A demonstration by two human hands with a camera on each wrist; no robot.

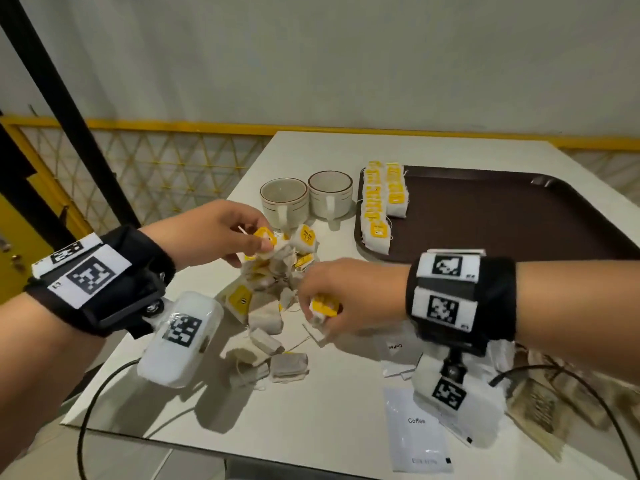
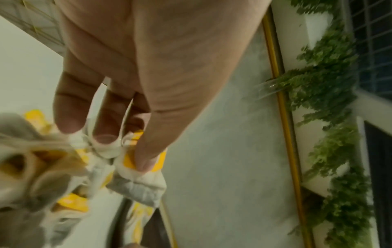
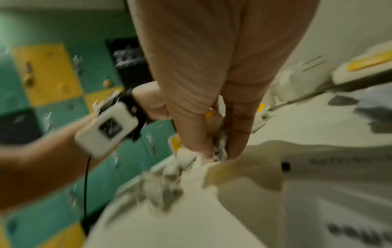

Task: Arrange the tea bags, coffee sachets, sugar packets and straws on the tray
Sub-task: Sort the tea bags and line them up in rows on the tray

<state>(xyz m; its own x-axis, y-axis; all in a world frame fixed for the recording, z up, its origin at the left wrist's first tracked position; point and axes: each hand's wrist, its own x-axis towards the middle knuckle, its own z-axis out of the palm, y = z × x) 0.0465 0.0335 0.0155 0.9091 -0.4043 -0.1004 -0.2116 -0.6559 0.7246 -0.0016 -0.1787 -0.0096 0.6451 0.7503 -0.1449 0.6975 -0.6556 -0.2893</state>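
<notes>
left hand [image 1: 221,233] pinched a yellow-tagged tea bag [image 1: 265,239] atop the tangled pile [image 1: 273,282] | right hand [image 1: 343,299] pinched another tea bag [image 1: 323,306] at the pile's 4 o'clock | tray [image 1: 519,216] at 2 o'clock (two tea bag rows [image 1: 382,202] along its left edge) | coffee sachet [image 1: 417,431] at 5 o'clock

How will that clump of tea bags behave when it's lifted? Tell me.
The clump of tea bags probably comes up tangled: strings cross between both hands. The bags look soft and light, sagging below the left hand. The right hand pinches one yellow tag; pulling may drag others along.
</notes>
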